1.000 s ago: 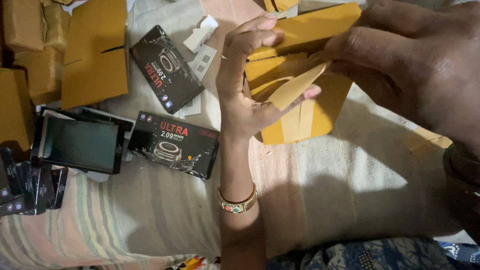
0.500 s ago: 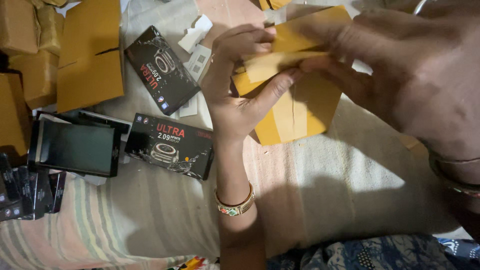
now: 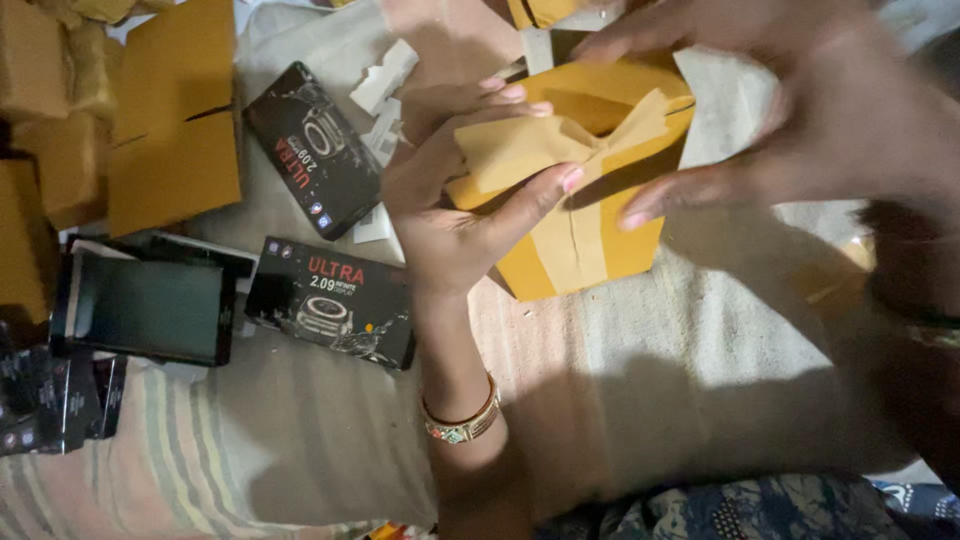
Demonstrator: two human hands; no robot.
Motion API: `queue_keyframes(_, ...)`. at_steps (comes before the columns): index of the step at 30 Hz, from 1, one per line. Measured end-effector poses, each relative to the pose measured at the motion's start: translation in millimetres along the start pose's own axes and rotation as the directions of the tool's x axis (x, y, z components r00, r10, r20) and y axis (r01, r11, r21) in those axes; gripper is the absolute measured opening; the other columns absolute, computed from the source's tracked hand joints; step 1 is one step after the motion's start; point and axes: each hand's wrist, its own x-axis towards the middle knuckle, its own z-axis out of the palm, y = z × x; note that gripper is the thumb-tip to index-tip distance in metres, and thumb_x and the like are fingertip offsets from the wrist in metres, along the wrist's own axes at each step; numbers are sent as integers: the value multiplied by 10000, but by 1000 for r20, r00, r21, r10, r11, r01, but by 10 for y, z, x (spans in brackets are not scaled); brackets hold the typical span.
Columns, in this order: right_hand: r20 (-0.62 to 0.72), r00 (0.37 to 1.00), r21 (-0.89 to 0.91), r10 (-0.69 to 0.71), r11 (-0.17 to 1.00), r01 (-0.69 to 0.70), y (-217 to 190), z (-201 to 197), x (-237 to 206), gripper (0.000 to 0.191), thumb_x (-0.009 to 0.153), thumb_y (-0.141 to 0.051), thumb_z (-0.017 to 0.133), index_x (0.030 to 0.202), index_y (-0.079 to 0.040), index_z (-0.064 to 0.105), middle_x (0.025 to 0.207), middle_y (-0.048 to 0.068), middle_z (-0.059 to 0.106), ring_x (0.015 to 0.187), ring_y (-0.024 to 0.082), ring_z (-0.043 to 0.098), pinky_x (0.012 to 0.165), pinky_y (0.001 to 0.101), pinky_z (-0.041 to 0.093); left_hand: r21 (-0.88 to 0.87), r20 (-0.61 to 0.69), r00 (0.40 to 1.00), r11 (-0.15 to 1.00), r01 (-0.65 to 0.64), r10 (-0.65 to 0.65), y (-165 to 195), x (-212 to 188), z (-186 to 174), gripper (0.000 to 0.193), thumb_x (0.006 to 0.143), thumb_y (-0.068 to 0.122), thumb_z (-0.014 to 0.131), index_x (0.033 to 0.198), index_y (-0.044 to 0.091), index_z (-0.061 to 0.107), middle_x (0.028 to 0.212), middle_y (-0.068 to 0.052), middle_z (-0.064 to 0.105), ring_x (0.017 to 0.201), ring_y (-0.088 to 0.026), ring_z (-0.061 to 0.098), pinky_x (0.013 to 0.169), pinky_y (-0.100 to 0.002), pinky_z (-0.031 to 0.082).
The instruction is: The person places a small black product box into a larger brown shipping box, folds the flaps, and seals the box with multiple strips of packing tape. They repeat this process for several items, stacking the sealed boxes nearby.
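My left hand (image 3: 455,215) grips a yellow-brown paper parcel (image 3: 590,240) held above a striped cloth, thumb across its front and fingers curled over a folded flap (image 3: 530,145). A strip of brown tape runs down the parcel's face. My right hand (image 3: 800,120) is above and to the right, fingers spread over the parcel's top edge, thumb touching its right side. A gold bangle (image 3: 462,420) circles my left wrist.
Two black printed product boxes (image 3: 312,150) (image 3: 335,300) lie left of the parcel. A dark open tray (image 3: 145,308) sits further left, with small black items by the left edge. Flat yellow-brown cardboard (image 3: 170,120) and wrapped parcels fill the upper left. White foam pieces (image 3: 385,75) lie near the top.
My left hand has folded the loose flap down over the parcel's upper left. My right hand has lifted and spread out, sliding towards the right edge.
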Motion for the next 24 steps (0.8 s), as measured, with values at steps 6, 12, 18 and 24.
queue_keyframes(6,-142,981,128,-130,981,149,266,404,-45,604,659,-220,916,1149,44,680,1203,200,674,1176,308,640,1050,460,511,-3,-14,999,999,-42,42,-31,-8,-23,428,789,136,994,1143,89,760,1120,-34,723,1152,-155,642,1069,-304,563)
queue_keyframes(12,-270,962,449,42,889,87,293,459,-159,326,959,-266,856,1134,-57,676,1304,117,656,1231,196,631,1079,338,561,-40,-57,998,999,-6,4,-124,-69,-6,421,811,139,1002,1153,59,770,1200,-37,688,1182,-157,638,1041,-290,535)
queue_keyframes(18,-228,957,-42,-181,983,176,209,343,-197,187,843,-51,820,933,79,719,991,182,724,1142,360,659,1062,512,546,-32,-91,995,999,31,-34,-186,-94,-12,440,815,141,1005,1159,34,752,1206,-57,688,1188,-167,652,1028,-294,539)
queue_keyframes(24,-238,962,-56,136,987,-154,-88,286,-223,186,908,-150,817,921,6,716,949,153,691,906,227,663,803,382,555,-41,-74,997,999,-5,2,-186,-79,-19,447,827,147,999,1173,23,743,1221,-64,685,1202,-164,644,1044,-291,526)
